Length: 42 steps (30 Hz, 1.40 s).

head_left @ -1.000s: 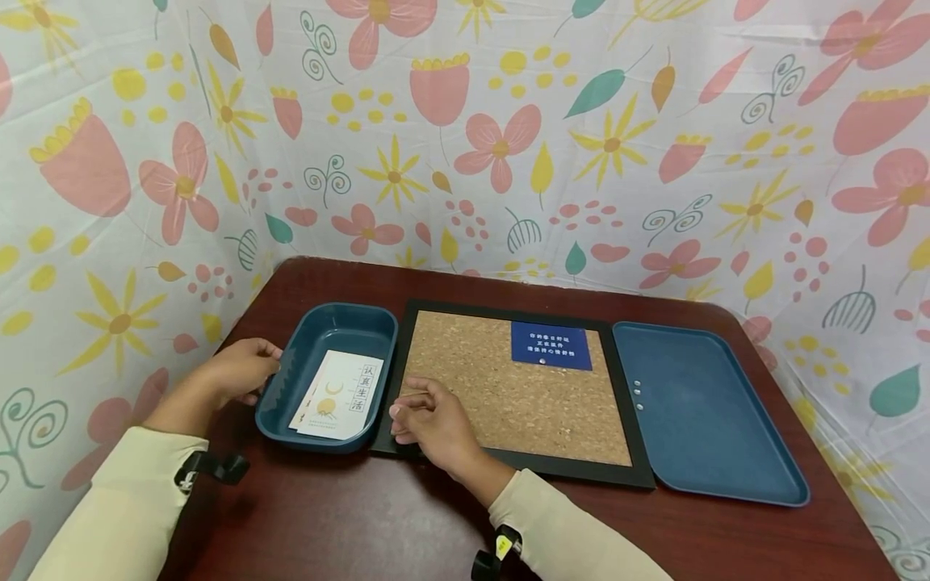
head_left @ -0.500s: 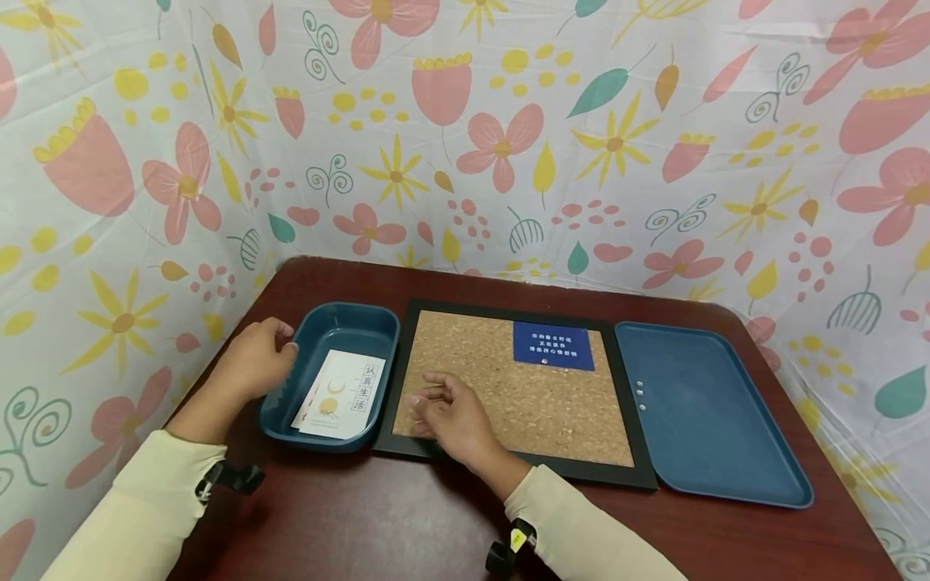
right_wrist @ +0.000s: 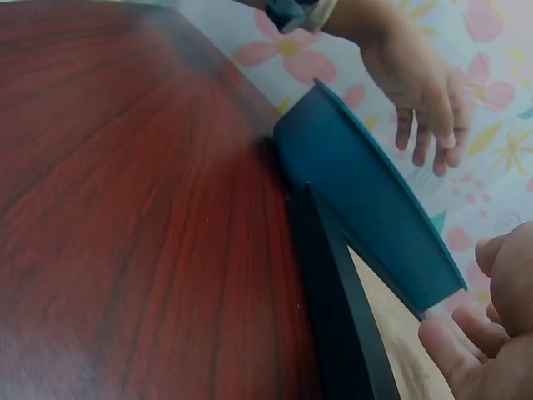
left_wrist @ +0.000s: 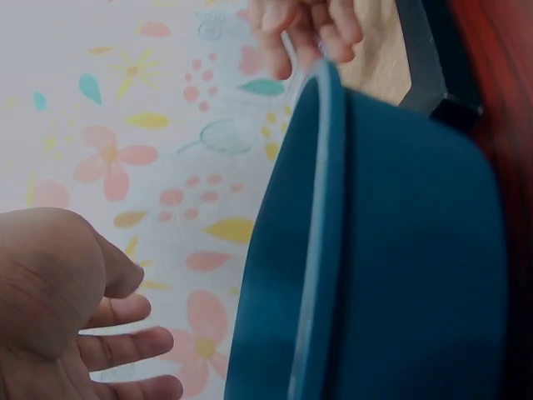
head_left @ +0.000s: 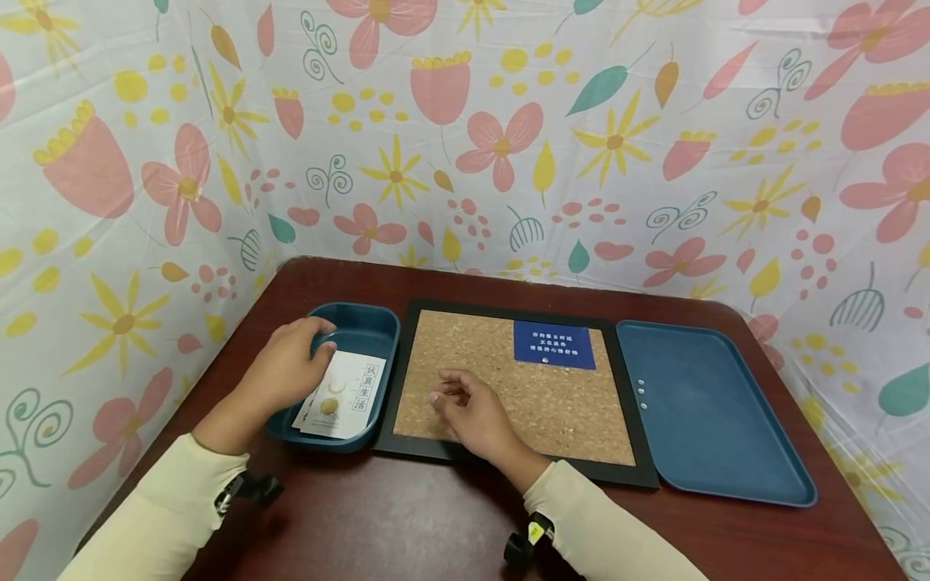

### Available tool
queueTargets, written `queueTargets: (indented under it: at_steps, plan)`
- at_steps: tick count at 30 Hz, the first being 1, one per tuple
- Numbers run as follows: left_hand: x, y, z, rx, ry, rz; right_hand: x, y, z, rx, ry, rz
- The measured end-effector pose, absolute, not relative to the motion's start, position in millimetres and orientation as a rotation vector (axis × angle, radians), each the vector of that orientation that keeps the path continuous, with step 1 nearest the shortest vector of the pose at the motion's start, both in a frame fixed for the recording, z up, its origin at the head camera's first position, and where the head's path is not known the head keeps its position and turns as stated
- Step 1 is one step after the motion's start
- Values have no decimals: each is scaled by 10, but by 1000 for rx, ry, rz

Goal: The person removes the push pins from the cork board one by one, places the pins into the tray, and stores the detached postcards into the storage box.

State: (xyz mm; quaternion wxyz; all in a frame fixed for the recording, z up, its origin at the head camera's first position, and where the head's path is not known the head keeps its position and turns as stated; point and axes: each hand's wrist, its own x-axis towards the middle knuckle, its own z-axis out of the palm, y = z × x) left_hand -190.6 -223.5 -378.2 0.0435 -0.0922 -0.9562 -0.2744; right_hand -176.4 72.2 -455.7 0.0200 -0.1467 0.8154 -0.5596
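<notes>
My left hand [head_left: 291,363] hovers over the left side of the deep blue tray [head_left: 363,340], fingers relaxed and bent, holding nothing. The left wrist view shows that hand [left_wrist: 67,325] apart from the tray's rim [left_wrist: 321,200]. Inside the tray lie white printed cards [head_left: 352,403], overlapping, the top one with a yellow drawing and Chinese characters. My right hand [head_left: 475,411] hangs over the lower left of the cork board [head_left: 465,347], fingers loosely curled around nothing. A dark blue card [head_left: 554,339] with white writing is fixed at the board's upper right by a small pin.
Right of the board lies a shallow blue tray [head_left: 719,420] with three small silvery pins [head_left: 641,393] near its left edge. The board's black frame [head_left: 523,468] sits between both trays on the dark red table [head_left: 363,516]. A floral curtain [head_left: 465,161] hangs behind and to the left.
My left hand has moved from the deep tray's left edge rightward over its inside. My right hand has drifted slightly right across the cork board. Trays and cards have stayed in place.
</notes>
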Motion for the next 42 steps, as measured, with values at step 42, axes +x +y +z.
queueTargets:
  at_steps: [42]
  plan:
    - [-1978, -1134, -3983, -948, -2843, -592, -2043, 1620, -4585, -453, 2922, -1271]
